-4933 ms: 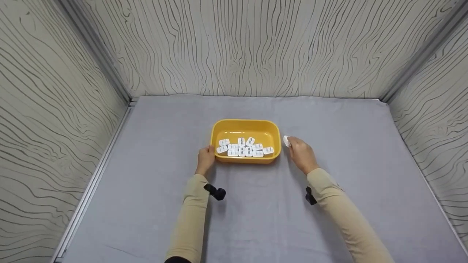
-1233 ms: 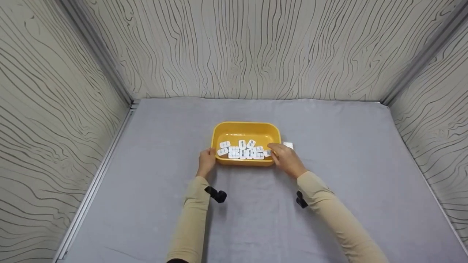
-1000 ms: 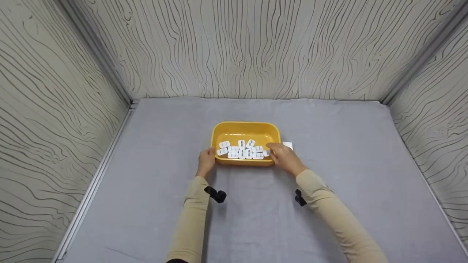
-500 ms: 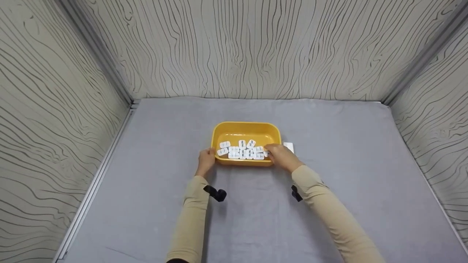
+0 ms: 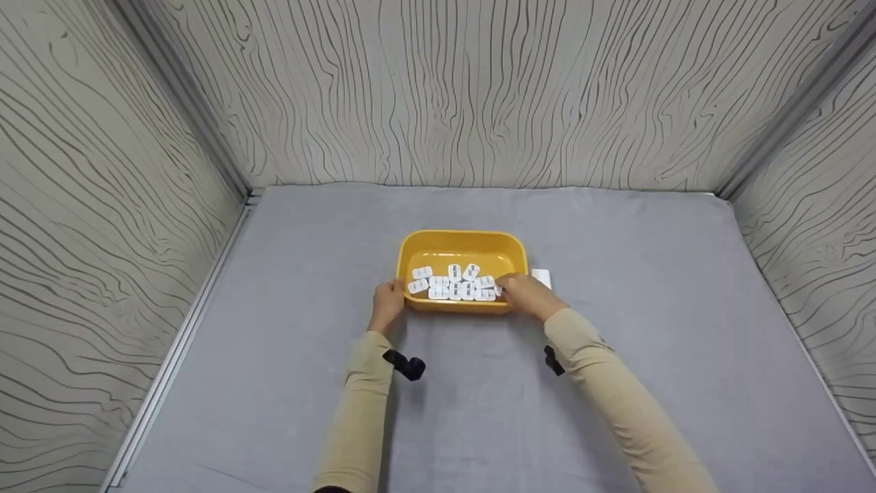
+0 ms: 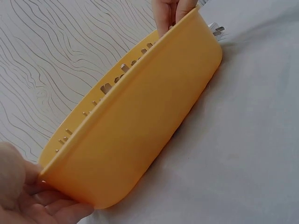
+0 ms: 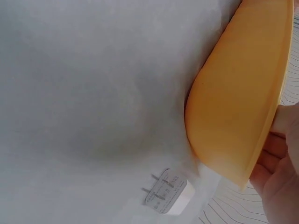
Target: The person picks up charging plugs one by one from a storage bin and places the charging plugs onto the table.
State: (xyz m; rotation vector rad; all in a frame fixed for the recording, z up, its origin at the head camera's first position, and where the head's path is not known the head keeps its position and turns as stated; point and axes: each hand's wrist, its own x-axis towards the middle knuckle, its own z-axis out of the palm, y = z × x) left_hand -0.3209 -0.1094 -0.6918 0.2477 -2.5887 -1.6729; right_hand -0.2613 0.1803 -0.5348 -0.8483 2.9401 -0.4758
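Note:
A yellow plastic basin point(image 5: 463, 307) stands on the grey cloth, with several white two-pin charger plugs point(image 5: 455, 291) lying mostly along its near side, pins up. At the basin's left end my left hand point(image 5: 387, 299) grips the rim, fingers against the outer wall in the left wrist view. My right hand point(image 5: 530, 294) reaches over the right rim and pinches a plug point(image 5: 498, 291) at the right of the group; its fingers largely cover it. Outside the basin, just right of it, another charger plug point(image 7: 170, 192) lies on the cloth with printed face and pins showing.
Grey cloth point(image 5: 650, 287) covers the table around the basin. Wood-patterned panels point(image 5: 438, 89) rise at the back and both sides, joined by grey metal posts point(image 5: 185, 103). A black wrist camera point(image 5: 408, 366) juts from the left sleeve.
Earlier my right hand held a charger plug beside the basin; that plug now lies on the cloth. The right hand has moved left into the basin onto another plug. My left hand stays.

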